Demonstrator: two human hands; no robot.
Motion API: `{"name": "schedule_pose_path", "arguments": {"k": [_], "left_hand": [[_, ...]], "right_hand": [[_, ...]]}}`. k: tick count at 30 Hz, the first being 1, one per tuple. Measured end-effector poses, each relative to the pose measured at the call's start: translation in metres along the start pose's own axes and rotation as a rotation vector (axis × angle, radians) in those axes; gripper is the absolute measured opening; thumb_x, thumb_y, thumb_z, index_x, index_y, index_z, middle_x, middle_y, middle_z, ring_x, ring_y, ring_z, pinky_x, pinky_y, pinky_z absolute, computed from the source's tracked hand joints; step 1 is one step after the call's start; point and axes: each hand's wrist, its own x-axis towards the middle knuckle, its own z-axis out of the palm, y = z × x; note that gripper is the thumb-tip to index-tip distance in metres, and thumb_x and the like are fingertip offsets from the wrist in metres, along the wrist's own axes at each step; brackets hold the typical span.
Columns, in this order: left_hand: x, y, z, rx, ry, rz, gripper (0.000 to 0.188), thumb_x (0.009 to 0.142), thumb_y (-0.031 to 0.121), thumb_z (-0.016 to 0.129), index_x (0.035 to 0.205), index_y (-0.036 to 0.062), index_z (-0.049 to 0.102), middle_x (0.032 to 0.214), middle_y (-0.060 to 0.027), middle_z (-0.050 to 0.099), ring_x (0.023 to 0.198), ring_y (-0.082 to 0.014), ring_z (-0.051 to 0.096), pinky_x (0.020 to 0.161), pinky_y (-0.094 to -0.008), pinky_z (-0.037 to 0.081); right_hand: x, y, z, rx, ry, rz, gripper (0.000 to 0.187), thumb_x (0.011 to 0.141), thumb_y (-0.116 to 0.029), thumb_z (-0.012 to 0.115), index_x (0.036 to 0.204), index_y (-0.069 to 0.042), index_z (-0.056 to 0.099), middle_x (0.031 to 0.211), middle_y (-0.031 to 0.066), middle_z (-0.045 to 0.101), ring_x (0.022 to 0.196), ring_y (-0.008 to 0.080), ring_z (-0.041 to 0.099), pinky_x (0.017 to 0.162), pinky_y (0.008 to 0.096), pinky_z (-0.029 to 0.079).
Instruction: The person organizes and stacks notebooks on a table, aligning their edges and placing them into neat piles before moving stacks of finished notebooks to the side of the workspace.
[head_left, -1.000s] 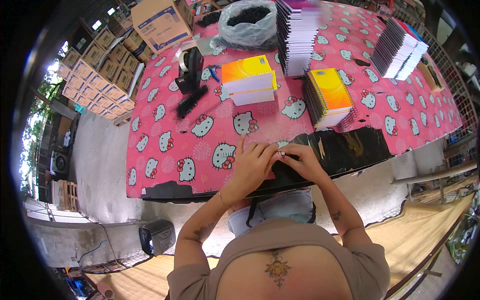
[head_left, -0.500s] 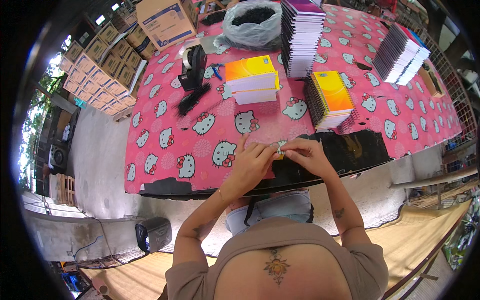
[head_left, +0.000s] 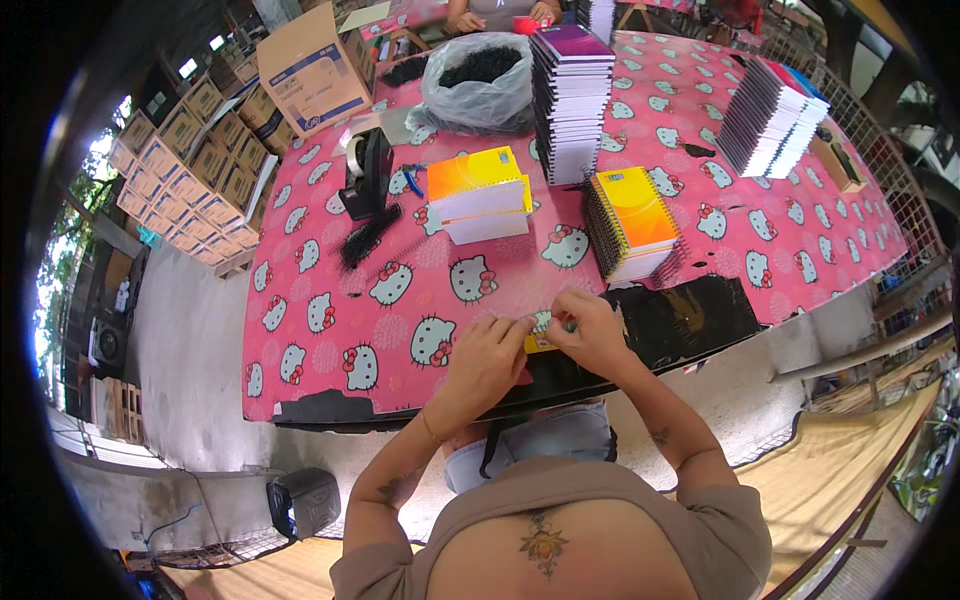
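Note:
At the near edge of the pink table, my left hand [head_left: 486, 362] is closed, with its fingertips against a small yellow piece [head_left: 541, 343]. My right hand [head_left: 592, 335] sits just to the right in a pinch, its fingertips close to the left ones. What the two pinches hold is too small and covered to name. Beyond them, a stack of yellow-orange spiral notebooks [head_left: 478, 194] stands at the middle left. Another notebook stack [head_left: 636, 222] of the same kind is at the middle right, its black coils toward the left.
A tape dispenser [head_left: 367, 172], blue-handled pliers [head_left: 412, 180] and black coils [head_left: 370, 238] lie left. Behind stand a plastic bag of black coils [head_left: 478, 85], a tall purple-topped notebook stack [head_left: 572, 105] and a carton [head_left: 312, 70]. More notebooks [head_left: 770, 118] are far right. Another person's hands [head_left: 542, 14] show beyond.
The view has tilted up, bringing another person at the far side into sight. My left index finger, stretched out before, is now curled in. My right hand has drawn into a tighter pinch.

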Motion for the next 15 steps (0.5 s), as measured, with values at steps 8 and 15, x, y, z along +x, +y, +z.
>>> {"name": "schedule_pose_path", "arguments": {"k": [8, 15], "left_hand": [[0.115, 0.003, -0.012, -0.197, 0.524, 0.321, 0.026, 0.084, -0.002, 0.065, 0.109, 0.0016, 0.064, 0.108, -0.0147, 0.067, 0.1, -0.0327, 0.066, 0.089, -0.042, 0.052], [0.183, -0.041, 0.078, -0.317, 0.194, 0.518, 0.03, 0.081, -0.005, 0.062, 0.109, 0.0034, 0.066, 0.12, -0.0139, 0.066, 0.121, -0.0339, 0.059, 0.101, -0.0415, 0.05]], "right_hand": [[0.012, -0.012, -0.091, -0.218, 0.565, -0.109, 0.059, 0.081, -0.013, 0.077, 0.133, 0.001, 0.054, 0.135, 0.0177, 0.054, 0.119, 0.0281, 0.057, 0.1, 0.037, 0.046], [0.02, 0.069, -0.127, 0.11, 0.294, 0.143, 0.073, 0.079, -0.012, 0.081, 0.141, 0.004, 0.047, 0.124, 0.018, 0.064, 0.109, 0.0197, 0.062, 0.095, 0.0316, 0.049]]}}
